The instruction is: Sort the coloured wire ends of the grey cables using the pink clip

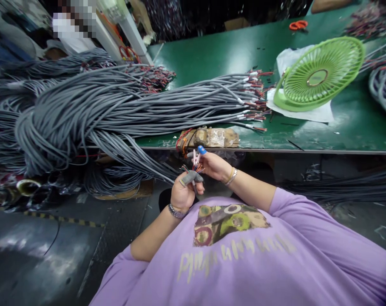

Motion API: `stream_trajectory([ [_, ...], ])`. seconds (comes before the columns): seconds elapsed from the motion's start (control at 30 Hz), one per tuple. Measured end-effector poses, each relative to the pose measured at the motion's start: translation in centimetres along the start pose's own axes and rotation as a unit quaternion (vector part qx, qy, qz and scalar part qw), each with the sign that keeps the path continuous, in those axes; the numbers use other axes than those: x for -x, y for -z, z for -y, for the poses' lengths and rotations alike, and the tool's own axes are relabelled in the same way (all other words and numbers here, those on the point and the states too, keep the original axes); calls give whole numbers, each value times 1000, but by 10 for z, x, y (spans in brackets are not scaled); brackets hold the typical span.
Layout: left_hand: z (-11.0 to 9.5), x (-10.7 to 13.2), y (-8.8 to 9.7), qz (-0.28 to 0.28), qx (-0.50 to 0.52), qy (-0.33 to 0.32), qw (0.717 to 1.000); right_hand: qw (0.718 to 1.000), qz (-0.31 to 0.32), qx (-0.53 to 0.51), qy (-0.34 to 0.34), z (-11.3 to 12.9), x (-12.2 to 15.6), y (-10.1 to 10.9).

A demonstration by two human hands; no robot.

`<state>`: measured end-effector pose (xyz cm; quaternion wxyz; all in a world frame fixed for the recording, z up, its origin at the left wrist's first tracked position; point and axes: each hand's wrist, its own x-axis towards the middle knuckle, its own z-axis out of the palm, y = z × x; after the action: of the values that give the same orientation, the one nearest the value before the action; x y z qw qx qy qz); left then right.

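Close to my body, just off the bench's front edge, my left hand (184, 194) is closed around the end of a grey cable. Grey wrapping covers its thumb. Thin coloured wires (197, 167) fan out from the cable end above that thumb. My right hand (216, 167) is closed at these wires, its fingers pinched on them; one fingertip wears a blue cover (201, 149). A small whitish piece (196, 157) shows among the wires by the right fingers, too small to name. Several grey cables (148, 163) run from the left toward my left hand.
A big bundle of grey cables (123, 106) with stripped ends lies along the green bench (212, 51). A taped wooden block (212, 137) sits at its front edge. Farther right are a green fan (320, 76) and orange-handled scissors (298, 25). A person (73, 27) is at the back left.
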<state>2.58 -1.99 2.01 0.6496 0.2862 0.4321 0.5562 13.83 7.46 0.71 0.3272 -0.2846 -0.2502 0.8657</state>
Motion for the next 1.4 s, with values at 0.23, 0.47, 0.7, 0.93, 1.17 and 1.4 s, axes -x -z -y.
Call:
stream_trajectory([
  [0.23, 2, -5, -4, -5, 21, 23, 999, 997, -6, -76, -7, -8, -9, 2],
  [0.47, 3, -4, -2, -13, 38, 35, 999, 994, -14, -110, 17, -9, -13, -4],
  [0.7, 6, -2, -1, -25, 22, 42, 999, 994, -28, -107, 25, -10, -13, -6],
  [0.93, 8, 0, 1, -21, -1, 24, 999, 994, 10, -109, -9, -13, -8, 1],
  [1.17, 11, 9, 1, -33, -44, -39, 998, 996, 11, -85, -12, -7, 0, 2],
  [1.4, 7, 4, -8, -71, -38, -47, 996, 998, -23, -47, 39, -10, -1, 1],
])
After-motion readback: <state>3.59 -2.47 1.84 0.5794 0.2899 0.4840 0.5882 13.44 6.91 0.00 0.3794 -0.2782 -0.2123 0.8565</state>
